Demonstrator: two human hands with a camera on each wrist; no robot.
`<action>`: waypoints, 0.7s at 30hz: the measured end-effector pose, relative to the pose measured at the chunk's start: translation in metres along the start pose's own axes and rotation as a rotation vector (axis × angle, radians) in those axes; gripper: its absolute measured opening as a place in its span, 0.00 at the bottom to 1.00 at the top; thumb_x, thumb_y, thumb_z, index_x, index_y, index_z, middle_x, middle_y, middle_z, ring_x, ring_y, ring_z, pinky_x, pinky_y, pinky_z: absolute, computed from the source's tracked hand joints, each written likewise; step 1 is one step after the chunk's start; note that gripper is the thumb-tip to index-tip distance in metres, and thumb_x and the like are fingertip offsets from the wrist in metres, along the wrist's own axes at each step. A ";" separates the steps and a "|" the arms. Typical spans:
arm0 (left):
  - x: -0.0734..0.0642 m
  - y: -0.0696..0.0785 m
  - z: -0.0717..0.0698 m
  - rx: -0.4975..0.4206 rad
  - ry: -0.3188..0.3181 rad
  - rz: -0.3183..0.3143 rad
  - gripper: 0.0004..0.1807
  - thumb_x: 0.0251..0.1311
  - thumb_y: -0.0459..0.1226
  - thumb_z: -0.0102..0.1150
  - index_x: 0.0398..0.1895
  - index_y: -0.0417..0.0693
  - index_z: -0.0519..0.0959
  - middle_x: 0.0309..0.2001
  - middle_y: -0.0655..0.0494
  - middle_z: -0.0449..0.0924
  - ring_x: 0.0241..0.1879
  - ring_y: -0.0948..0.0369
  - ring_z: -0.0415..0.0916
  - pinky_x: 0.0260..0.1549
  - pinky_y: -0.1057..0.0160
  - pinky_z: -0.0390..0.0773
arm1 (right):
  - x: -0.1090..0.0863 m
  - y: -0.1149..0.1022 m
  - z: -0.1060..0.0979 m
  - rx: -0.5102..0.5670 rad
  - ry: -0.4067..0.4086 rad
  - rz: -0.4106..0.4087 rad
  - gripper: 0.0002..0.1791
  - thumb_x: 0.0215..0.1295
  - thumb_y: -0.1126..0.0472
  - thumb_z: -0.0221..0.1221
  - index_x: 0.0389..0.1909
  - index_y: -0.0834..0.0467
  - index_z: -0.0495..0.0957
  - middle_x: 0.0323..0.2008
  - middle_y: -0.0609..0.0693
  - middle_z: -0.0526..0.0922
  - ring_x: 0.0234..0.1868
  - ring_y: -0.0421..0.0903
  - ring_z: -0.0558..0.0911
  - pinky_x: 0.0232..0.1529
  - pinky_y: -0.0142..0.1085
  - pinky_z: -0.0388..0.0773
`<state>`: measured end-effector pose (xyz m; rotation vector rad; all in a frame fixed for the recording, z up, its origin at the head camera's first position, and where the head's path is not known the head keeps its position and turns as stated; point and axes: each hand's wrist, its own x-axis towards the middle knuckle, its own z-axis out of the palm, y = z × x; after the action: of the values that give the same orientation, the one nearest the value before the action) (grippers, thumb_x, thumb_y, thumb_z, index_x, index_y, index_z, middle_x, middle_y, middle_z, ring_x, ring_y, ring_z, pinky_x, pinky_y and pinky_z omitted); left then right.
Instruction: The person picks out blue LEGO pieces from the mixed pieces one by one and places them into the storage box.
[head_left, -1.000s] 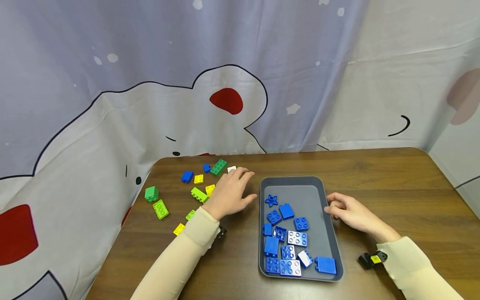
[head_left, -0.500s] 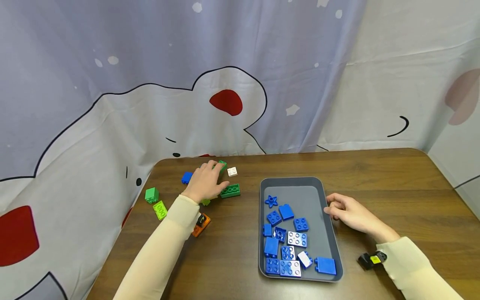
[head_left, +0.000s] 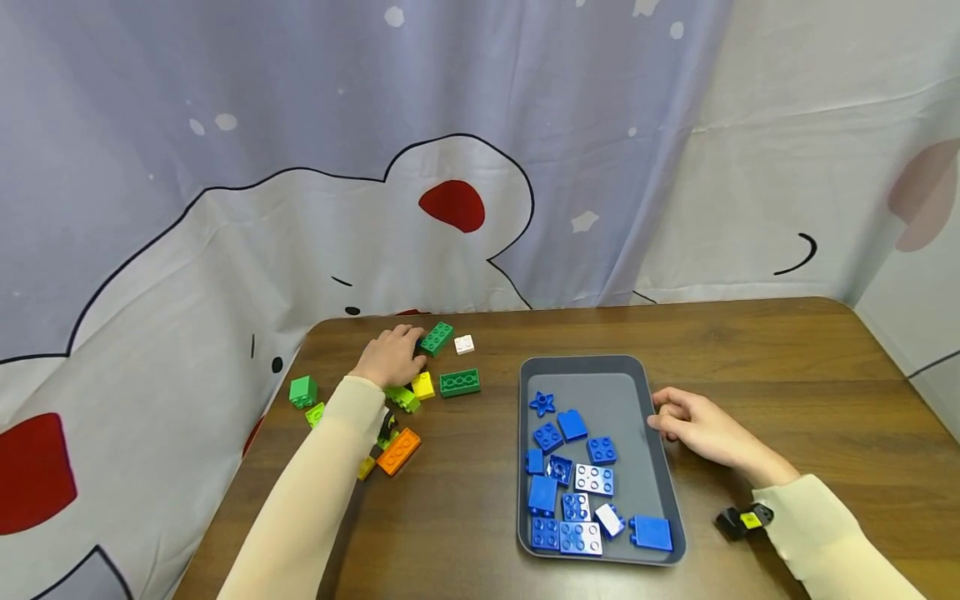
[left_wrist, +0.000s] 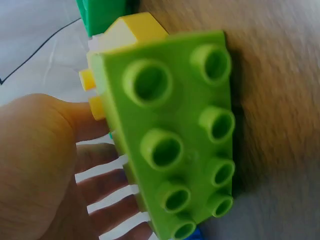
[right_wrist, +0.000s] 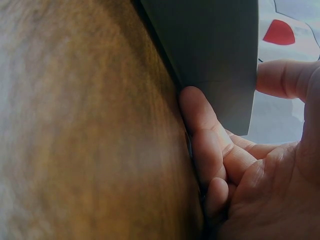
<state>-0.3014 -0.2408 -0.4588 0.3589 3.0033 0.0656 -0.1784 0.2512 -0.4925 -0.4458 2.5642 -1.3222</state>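
Note:
My left hand [head_left: 390, 357] reaches over the loose building bricks at the table's far left. Its fingertips are hidden in both views; a sliver of blue brick [head_left: 418, 344] shows beside them, next to a green brick [head_left: 437, 338]. A lime brick [left_wrist: 185, 135] fills much of the left wrist view, in front of the thumb and fingers. A yellow brick [head_left: 423, 386] lies by the thumb. My right hand [head_left: 693, 425] holds the right rim of a grey tray [head_left: 624, 385], thumb at the top edge and curled fingers against the outer wall. Several blue bricks [head_left: 573, 425] lie in the tray.
Around the left forearm are an orange brick [head_left: 399, 452], a dark green brick [head_left: 459, 382], a white brick [head_left: 464, 344] and a bright green brick [head_left: 303, 391]. A printed curtain [head_left: 585, 167] hangs behind the table's far edge.
My left hand has moved left and away from me, from near the tray to the far-left bricks, uncovering the white, dark green and orange bricks. The right hand and tray have stayed put.

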 end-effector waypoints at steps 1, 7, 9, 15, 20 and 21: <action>0.001 -0.001 0.000 0.003 -0.006 0.002 0.31 0.75 0.45 0.53 0.77 0.45 0.65 0.76 0.41 0.64 0.71 0.39 0.67 0.68 0.36 0.69 | 0.000 0.000 0.000 0.002 -0.001 -0.002 0.23 0.74 0.58 0.59 0.60 0.71 0.72 0.25 0.47 0.77 0.28 0.37 0.75 0.31 0.31 0.68; 0.004 -0.007 0.002 0.033 -0.017 0.024 0.31 0.73 0.40 0.57 0.75 0.40 0.67 0.74 0.37 0.67 0.69 0.39 0.70 0.69 0.40 0.71 | -0.001 -0.002 0.000 0.012 0.002 0.003 0.23 0.74 0.58 0.59 0.60 0.70 0.72 0.25 0.46 0.76 0.27 0.37 0.75 0.31 0.30 0.68; 0.004 -0.008 0.001 0.042 -0.011 0.037 0.31 0.71 0.39 0.59 0.74 0.38 0.68 0.71 0.37 0.69 0.67 0.40 0.72 0.68 0.41 0.73 | 0.000 -0.002 0.000 0.013 0.007 0.003 0.22 0.74 0.59 0.59 0.60 0.70 0.73 0.25 0.46 0.76 0.27 0.37 0.74 0.30 0.30 0.68; 0.001 -0.007 -0.001 0.029 0.002 0.061 0.23 0.65 0.31 0.61 0.64 0.39 0.77 0.58 0.39 0.77 0.52 0.46 0.79 0.59 0.45 0.80 | 0.000 -0.001 -0.001 0.013 0.005 -0.008 0.22 0.74 0.59 0.59 0.60 0.70 0.73 0.24 0.46 0.76 0.27 0.37 0.74 0.30 0.31 0.68; -0.001 -0.008 -0.001 0.006 0.020 0.070 0.14 0.58 0.27 0.65 0.47 0.44 0.82 0.47 0.45 0.78 0.43 0.51 0.76 0.51 0.49 0.81 | 0.000 -0.001 -0.001 0.014 0.002 -0.006 0.22 0.74 0.59 0.59 0.60 0.70 0.73 0.24 0.46 0.76 0.26 0.38 0.74 0.29 0.31 0.68; -0.002 -0.008 -0.001 0.007 0.021 0.069 0.13 0.57 0.26 0.65 0.45 0.45 0.82 0.45 0.46 0.78 0.42 0.52 0.75 0.50 0.49 0.81 | 0.000 -0.001 -0.001 0.013 0.002 -0.006 0.22 0.74 0.59 0.59 0.60 0.70 0.73 0.24 0.47 0.76 0.26 0.38 0.74 0.29 0.31 0.68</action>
<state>-0.3014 -0.2488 -0.4580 0.4660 3.0122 0.0662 -0.1788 0.2514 -0.4913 -0.4511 2.5561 -1.3413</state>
